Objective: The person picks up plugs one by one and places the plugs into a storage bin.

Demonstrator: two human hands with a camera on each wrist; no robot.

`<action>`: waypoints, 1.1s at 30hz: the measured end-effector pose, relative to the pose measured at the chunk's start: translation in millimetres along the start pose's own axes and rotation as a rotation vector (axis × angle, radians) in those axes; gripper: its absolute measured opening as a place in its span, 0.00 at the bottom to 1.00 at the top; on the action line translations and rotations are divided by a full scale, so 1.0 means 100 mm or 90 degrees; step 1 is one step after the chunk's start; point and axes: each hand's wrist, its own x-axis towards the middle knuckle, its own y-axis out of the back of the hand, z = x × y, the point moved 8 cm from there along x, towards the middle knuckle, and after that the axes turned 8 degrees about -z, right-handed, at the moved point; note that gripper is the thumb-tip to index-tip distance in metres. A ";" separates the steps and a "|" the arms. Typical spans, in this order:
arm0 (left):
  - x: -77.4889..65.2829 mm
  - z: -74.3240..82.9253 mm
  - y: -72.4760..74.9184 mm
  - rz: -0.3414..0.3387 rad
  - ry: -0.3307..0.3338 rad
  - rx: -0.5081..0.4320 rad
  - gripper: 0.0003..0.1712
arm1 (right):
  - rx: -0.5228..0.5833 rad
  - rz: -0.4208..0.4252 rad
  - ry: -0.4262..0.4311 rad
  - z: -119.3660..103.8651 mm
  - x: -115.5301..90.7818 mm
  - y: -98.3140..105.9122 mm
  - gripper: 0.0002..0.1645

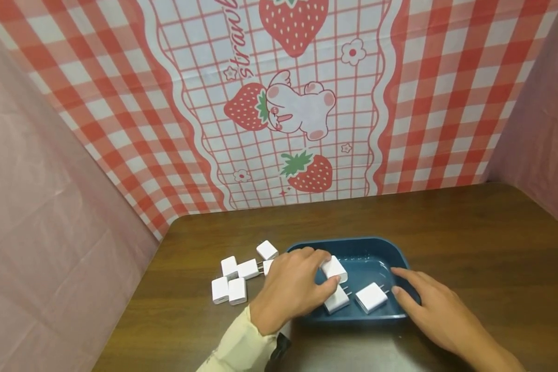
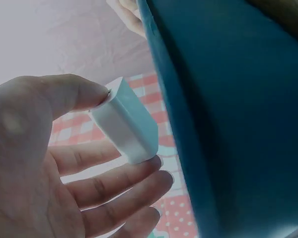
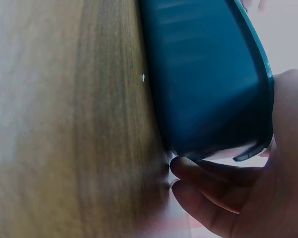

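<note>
Between thumb and fingertips, my left hand (image 1: 292,284) pinches a white USB charger (image 1: 335,269) over the left part of a blue plastic tray (image 1: 369,268). The left wrist view shows the same charger (image 2: 126,124) held by its two ends, beside the tray wall (image 2: 176,119). Two more white chargers lie inside the tray: one (image 1: 337,300) just below the held one, another (image 1: 371,297) to its right, their prongs pointing right. My right hand (image 1: 439,310) grips the tray's right end, the thumb at the rim and the fingers against the outside in the right wrist view.
Left of the tray, several white chargers (image 1: 237,291) lie grouped on the brown wooden table (image 1: 176,320); one (image 1: 268,266) is partly hidden by my left hand. A red-checked strawberry cloth (image 1: 279,170) hangs behind the table, with pink cloth at both sides.
</note>
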 end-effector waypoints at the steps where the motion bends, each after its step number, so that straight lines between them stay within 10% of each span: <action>1: 0.02 0.02 0.00 -0.001 -0.011 0.013 0.22 | 0.000 0.004 0.003 0.00 0.00 0.01 0.37; 16: 0.35 0.36 -0.08 -0.026 -0.157 0.163 0.18 | 0.007 -0.018 -0.001 0.03 -0.01 -0.03 0.38; 33: 0.74 0.54 -0.47 -0.207 -0.158 0.162 0.22 | 0.006 -0.001 0.013 0.01 0.00 0.02 0.37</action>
